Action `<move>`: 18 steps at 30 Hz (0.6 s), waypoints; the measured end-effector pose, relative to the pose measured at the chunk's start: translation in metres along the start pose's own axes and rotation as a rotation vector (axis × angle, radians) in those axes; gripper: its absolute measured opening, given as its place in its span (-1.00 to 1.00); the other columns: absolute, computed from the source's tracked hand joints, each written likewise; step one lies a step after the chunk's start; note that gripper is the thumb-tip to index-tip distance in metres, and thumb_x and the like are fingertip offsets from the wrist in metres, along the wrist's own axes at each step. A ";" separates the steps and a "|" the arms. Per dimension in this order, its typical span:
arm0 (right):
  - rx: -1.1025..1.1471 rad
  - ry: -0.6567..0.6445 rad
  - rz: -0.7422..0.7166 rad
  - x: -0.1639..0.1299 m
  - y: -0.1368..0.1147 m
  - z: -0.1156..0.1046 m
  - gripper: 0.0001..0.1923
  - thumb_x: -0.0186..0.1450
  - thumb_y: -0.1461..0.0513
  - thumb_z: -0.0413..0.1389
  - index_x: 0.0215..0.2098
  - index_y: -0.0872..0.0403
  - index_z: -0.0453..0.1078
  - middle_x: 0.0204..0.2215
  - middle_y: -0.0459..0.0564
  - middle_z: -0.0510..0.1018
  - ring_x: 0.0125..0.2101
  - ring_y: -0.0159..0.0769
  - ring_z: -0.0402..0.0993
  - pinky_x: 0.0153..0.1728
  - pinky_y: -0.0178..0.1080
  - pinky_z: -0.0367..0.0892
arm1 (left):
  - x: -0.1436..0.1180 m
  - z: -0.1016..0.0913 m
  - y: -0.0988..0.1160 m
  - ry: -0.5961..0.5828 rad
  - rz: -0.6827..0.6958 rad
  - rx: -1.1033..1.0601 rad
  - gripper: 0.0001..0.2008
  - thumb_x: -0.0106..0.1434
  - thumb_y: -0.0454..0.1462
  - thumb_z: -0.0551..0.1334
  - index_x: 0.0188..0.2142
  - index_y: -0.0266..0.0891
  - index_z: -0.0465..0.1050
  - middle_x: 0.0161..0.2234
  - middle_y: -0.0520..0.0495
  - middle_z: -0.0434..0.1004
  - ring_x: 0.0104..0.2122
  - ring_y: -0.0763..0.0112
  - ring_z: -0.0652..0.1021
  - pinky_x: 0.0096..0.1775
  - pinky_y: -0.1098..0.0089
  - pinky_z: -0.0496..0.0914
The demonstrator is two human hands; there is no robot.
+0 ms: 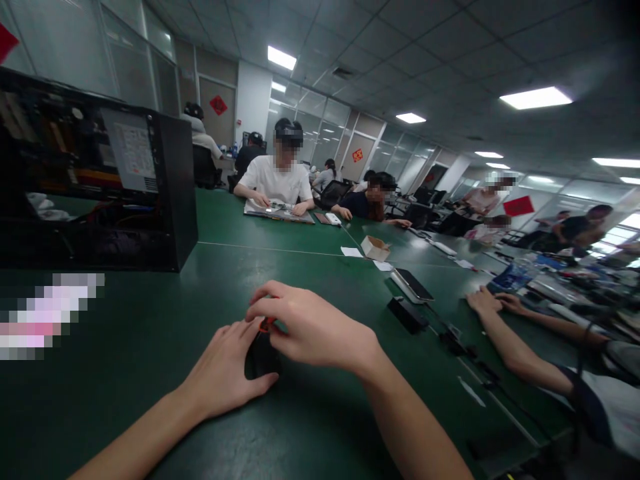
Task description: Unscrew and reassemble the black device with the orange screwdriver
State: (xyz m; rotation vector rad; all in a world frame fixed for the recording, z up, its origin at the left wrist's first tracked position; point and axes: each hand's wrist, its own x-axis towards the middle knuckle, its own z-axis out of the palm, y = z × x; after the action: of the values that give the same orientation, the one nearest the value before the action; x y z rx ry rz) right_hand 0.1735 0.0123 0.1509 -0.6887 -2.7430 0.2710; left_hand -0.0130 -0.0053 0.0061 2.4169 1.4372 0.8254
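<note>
The small black thing [263,357] should be held flat on the tabletop [150,347] by the left hand [227,370] while the red bit [266,325] is pinched gently by the right hand [313,330] fingers [265,308]

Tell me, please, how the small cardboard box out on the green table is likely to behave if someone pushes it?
The cardboard box looks open-topped and thin-walled, so it is probably light and would likely slide easily on the smooth green table. It sits low and wide, so tipping seems unlikely. Its walls may dent if squeezed. Whether anything is inside cannot be seen.
</note>
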 end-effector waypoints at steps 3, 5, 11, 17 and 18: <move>-0.066 0.031 0.068 -0.001 0.003 0.000 -0.82 0.42 0.25 0.07 -0.07 0.09 0.47 -0.13 0.06 0.52 -0.21 -0.27 0.49 -0.19 -0.24 0.38 | 0.001 0.002 -0.004 -0.002 0.011 0.021 -0.30 0.05 0.00 0.41 0.15 -0.15 0.35 0.13 -0.25 0.50 0.09 -0.19 0.50 0.11 -0.12 0.36; -0.051 0.051 0.065 -0.001 0.005 0.001 -0.82 0.41 0.30 0.06 -0.08 0.10 0.47 -0.14 0.07 0.52 -0.20 -0.27 0.48 -0.17 -0.23 0.37 | 0.002 0.004 -0.006 -0.019 0.015 0.030 -0.29 0.05 0.02 0.41 0.16 -0.16 0.35 0.15 -0.26 0.48 0.11 -0.19 0.49 0.13 -0.12 0.34; -0.038 0.025 -0.001 -0.007 0.004 0.000 -0.72 0.31 0.43 0.08 -0.05 0.11 0.46 -0.01 0.10 0.48 -0.11 -0.25 0.46 -0.12 -0.23 0.34 | 0.002 0.005 -0.004 -0.015 0.064 0.029 -0.22 0.10 0.00 0.38 0.25 -0.18 0.23 0.23 -0.28 0.38 0.19 -0.16 0.41 0.20 -0.10 0.29; -0.093 0.031 -0.016 -0.011 0.004 0.000 -0.75 0.31 0.44 0.07 -0.12 0.10 0.49 -0.13 0.05 0.53 -0.18 -0.27 0.46 -0.20 -0.26 0.29 | 0.004 -0.001 -0.002 -0.045 0.155 -0.030 -0.37 0.17 -0.06 0.34 0.19 -0.19 0.30 0.13 -0.22 0.46 0.12 -0.09 0.46 0.17 -0.02 0.34; -0.083 0.019 -0.036 -0.012 0.003 -0.001 -0.71 0.28 0.46 0.07 -0.11 0.10 0.49 -0.08 0.06 0.52 -0.14 -0.26 0.46 -0.18 -0.26 0.29 | 0.005 -0.002 -0.003 -0.045 0.157 -0.027 -0.38 0.17 -0.06 0.34 0.18 -0.19 0.31 0.12 -0.22 0.47 0.11 -0.09 0.47 0.16 -0.01 0.35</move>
State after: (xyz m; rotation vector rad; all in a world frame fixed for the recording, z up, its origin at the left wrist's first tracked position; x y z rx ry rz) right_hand 0.1851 0.0098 0.1481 -0.6590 -2.7589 0.1433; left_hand -0.0146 0.0001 0.0079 2.5358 1.2250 0.8114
